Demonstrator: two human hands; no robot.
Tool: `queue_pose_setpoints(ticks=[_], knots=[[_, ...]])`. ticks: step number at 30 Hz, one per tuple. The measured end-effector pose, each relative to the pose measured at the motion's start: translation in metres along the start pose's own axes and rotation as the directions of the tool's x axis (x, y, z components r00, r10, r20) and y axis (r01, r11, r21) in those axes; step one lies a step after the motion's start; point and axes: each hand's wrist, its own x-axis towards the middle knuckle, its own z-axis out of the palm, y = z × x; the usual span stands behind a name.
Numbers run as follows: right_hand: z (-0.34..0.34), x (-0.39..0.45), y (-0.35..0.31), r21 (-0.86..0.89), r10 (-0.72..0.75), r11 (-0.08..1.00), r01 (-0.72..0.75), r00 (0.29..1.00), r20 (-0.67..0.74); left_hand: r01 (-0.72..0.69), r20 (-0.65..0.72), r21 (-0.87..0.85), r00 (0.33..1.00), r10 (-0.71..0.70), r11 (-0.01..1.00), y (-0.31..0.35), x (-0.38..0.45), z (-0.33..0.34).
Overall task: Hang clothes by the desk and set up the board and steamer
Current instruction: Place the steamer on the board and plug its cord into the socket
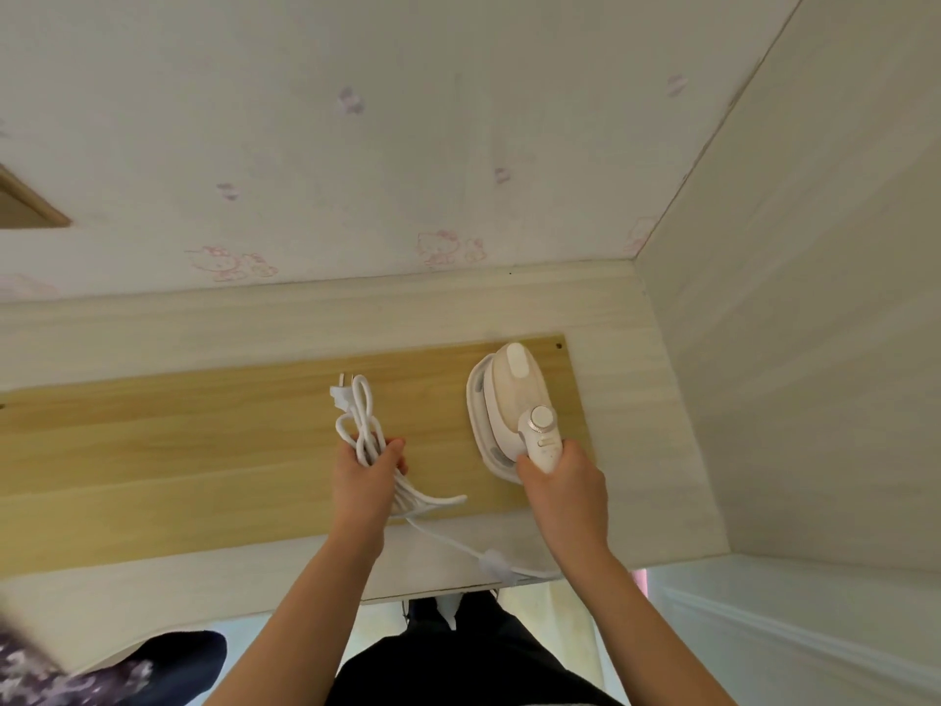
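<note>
A light wooden board (203, 450) lies flat on the pale desk (621, 349). At the board's right end sits a white and cream handheld steamer (511, 400) in its white base. My right hand (565, 486) grips the steamer's handle from the near side. My left hand (366, 481) holds the coiled white power cord (359, 425) above the middle of the board, plug end pointing away from me. A length of cord (458, 545) trails from the bundle across the desk's front edge toward my right wrist.
Wallpaper with pink cartoon cats (443, 247) backs the desk. A pale side panel (789, 349) closes it in on the right. Dark patterned fabric (76, 675) lies at the lower left, below the desk edge. My dark trousers (458, 654) show underneath.
</note>
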Motion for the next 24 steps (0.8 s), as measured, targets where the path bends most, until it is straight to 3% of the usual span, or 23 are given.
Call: queue_pose_setpoints(ticks=[13, 18, 22, 24], knots=[[0.011, -0.005, -0.006, -0.09, -0.009, 0.996, 0.007, 1.0, -0.02, 0.001, 0.0, -0.042, 1.0, -0.001, 0.999, 0.005, 0.001, -0.013], [0.006, -0.006, -0.01, -0.161, -0.017, 0.987, 0.024, 0.999, 0.046, 0.011, 0.012, -0.049, 1.0, -0.01, 0.999, 0.005, 0.001, -0.017], [-0.003, -0.005, -0.016, -0.408, -0.04, 0.909, 0.081, 0.993, 0.109, 0.012, 0.028, -0.044, 1.0, -0.011, 0.999, 0.006, 0.0, -0.019], [-0.009, -0.007, -0.023, -0.509, -0.181, 0.845, 0.165, 0.983, 0.017, 0.009, 0.036, -0.049, 0.999, -0.008, 0.999, 0.008, 0.0, -0.021]])
